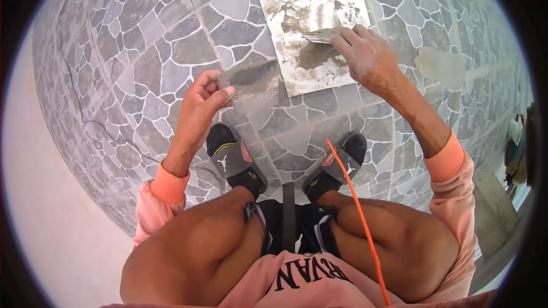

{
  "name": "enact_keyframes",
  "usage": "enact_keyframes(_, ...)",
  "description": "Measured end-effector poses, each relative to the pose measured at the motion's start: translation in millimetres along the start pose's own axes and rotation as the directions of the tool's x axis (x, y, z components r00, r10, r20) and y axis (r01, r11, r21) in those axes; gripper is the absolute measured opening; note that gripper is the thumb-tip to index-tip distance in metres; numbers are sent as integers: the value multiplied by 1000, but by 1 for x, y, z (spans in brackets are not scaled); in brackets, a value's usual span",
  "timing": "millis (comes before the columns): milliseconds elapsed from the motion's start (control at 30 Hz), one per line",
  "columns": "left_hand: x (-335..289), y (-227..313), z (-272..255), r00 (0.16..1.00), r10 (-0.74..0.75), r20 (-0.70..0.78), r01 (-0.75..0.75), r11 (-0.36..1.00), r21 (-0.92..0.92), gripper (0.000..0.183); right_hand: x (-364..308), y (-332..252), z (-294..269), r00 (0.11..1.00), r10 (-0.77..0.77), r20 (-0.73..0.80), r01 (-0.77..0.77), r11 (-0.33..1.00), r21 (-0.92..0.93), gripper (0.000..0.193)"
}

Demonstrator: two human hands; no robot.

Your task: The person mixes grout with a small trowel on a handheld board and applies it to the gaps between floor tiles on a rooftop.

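Note:
My left hand pinches the edge of a thin flat grey plate between thumb and fingers. A darker smear of paste lies along the plate's far side. My right hand is closed on a flat scraper, its blade pointing left; its grip end is hidden by the fingers. Under the scraper lies a square white board, slightly turned on the floor and streaked with wet grey paste. I cannot tell whether the blade touches the paste. The plate's right end is close to the board's left edge.
Grey stone-patterned floor tiles surround the board. A pale patch shows to its right. My sandalled feet are just below it. An orange cord hangs before me; a thin dark cable runs along the left.

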State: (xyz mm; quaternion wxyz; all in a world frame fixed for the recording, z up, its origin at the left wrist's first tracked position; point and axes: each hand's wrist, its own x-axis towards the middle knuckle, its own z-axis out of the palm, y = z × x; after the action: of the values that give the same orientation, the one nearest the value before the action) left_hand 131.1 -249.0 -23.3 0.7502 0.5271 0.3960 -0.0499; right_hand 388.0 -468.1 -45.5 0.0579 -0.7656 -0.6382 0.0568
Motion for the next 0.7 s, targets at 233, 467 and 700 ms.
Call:
enact_keyframes(233,7,0,13,998,48,40,-47,999,-22,29,-10,-5,14,996,87,-34,-86,996,10,21)
enact_keyframes(467,7,-3,14,999,18,43,-18,1000,13,30,-12,-11,15,993,87,-77,-82,995,61,21)
enact_keyframes(700,7,-3,16,999,24,42,-23,999,-30,26,-13,-14,15,983,159,-90,-152,985,82,21)
